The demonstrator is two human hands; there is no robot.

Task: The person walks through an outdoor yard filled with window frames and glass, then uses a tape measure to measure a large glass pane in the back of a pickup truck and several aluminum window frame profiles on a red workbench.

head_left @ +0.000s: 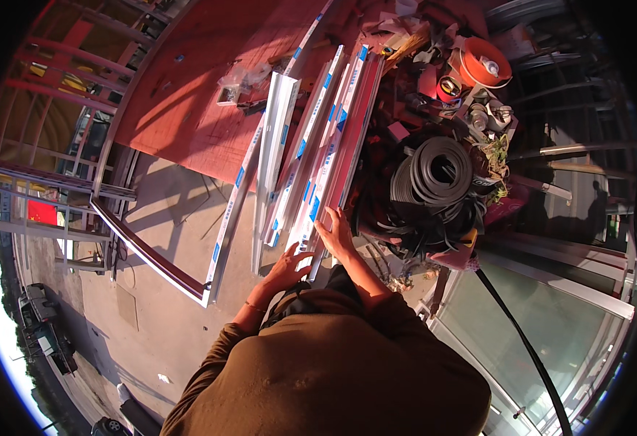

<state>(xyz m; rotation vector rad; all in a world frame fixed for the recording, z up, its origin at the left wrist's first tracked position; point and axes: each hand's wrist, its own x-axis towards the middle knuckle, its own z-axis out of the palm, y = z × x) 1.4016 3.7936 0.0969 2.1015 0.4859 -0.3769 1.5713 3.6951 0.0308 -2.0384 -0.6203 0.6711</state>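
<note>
Long white metal profiles [309, 138] with blue-and-white printed film lie side by side, their near ends pointing at my body. At the near end of one film-covered profile [323, 182], my left hand [283, 272] touches its left side, fingers apart. Farther up, on the right side of that profile, my right hand [340, 238] rests with its fingers stretched out. The undersides of both hands' fingertips are hidden. Left of them lies a bare white profile [273, 138]. Another film-covered profile [232, 207] meets a dark-topped piece [151, 251] at a corner.
The profiles lie partly over a red board surface [187, 123]. To the right sit a coiled black rubber strip [434, 174], an orange bucket [482, 64] and mixed scraps. A glass panel [536, 320] leans at lower right. Metal frames [64, 167] stand at left; parked vehicles [46, 327] are beyond.
</note>
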